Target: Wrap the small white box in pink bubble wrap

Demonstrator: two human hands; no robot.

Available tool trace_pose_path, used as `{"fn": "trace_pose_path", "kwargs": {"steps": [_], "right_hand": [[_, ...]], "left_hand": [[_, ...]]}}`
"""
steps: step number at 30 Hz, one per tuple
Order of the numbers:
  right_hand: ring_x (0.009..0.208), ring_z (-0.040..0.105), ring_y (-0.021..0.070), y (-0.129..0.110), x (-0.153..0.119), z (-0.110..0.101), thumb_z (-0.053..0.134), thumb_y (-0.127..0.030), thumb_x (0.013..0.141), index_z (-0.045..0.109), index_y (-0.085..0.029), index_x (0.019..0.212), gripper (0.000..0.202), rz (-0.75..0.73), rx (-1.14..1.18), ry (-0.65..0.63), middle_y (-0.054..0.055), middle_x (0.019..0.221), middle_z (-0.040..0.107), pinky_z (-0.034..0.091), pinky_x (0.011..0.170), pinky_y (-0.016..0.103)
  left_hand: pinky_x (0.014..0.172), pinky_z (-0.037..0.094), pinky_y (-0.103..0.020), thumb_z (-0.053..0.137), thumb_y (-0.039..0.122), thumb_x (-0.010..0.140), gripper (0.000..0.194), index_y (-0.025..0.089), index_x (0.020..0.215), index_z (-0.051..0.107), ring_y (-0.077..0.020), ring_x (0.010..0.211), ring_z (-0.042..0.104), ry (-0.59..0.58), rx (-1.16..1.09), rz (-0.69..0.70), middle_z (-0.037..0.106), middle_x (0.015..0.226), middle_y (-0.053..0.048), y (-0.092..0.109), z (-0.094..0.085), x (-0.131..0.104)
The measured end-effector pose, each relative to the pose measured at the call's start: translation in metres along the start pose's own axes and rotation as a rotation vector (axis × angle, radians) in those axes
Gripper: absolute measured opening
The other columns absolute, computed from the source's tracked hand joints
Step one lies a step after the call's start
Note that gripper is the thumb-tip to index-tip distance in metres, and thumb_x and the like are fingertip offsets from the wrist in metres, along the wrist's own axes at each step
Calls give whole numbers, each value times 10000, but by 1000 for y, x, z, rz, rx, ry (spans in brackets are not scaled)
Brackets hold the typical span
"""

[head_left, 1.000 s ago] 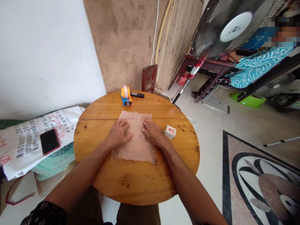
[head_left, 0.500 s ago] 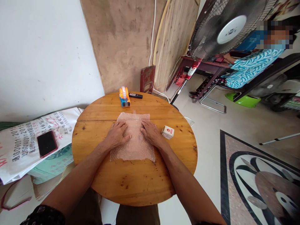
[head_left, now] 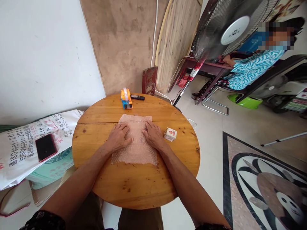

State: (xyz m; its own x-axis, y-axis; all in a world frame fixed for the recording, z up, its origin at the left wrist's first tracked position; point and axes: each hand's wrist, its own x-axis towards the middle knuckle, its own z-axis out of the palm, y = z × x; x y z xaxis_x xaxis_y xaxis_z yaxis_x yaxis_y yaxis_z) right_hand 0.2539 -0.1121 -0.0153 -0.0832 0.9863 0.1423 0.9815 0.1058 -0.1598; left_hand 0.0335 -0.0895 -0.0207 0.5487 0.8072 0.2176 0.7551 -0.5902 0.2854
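Observation:
A sheet of clear bubble wrap point(head_left: 136, 150) lies spread on the round wooden table point(head_left: 134, 188). My left hand point(head_left: 120, 136) rests flat on its left side, with the thumb pointing inward. On the right side of the sheet lies my right hand point(head_left: 153, 134), palm down, fingers stretched out. Neither hand grips anything. A small white box with a red mark point(head_left: 170, 134) sits just right of my right hand, not touching it. Beyond the sheet stands an orange and blue tape dispenser point(head_left: 126, 99) with a roll of clear tape.
A dark remote-like object point(head_left: 137, 97) lies beside the dispenser. At left, a phone point(head_left: 46, 147) rests on a printed white sack point(head_left: 19, 150). A standing fan point(head_left: 235, 30) is at the right back, near a seated person point(head_left: 259, 68). Behind the table is a red-brown chair point(head_left: 150, 80).
The view has shifted slightly, so everything sits a little further left. Both hands stay on the bubble wrap in nearly the same place.

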Motion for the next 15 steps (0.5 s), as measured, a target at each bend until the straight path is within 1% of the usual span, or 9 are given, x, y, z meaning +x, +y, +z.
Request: {"fn": "trace_pose_path", "kwargs": {"steps": [8, 15], "right_hand": [[1396, 407, 288, 1, 1, 2, 394, -375, 994, 499, -81, 1389, 503, 0, -5, 14, 191, 1523, 449, 323, 1110, 429], [1392, 412, 288, -1, 2, 0, 394, -365, 995, 497, -89, 1392, 495, 12, -9, 2, 187, 1520, 453, 324, 1108, 423]], "left_hand": [[1097, 364, -502, 599, 421, 844, 518, 145, 1281, 571, -350, 1315, 464, -8, 12, -23, 535, 1424, -160, 3, -2, 0], [1091, 365, -503, 587, 424, 852, 505, 158, 1282, 568, -347, 1308, 464, -10, 4, -9, 534, 1418, -159, 3, -3, -1]]}}
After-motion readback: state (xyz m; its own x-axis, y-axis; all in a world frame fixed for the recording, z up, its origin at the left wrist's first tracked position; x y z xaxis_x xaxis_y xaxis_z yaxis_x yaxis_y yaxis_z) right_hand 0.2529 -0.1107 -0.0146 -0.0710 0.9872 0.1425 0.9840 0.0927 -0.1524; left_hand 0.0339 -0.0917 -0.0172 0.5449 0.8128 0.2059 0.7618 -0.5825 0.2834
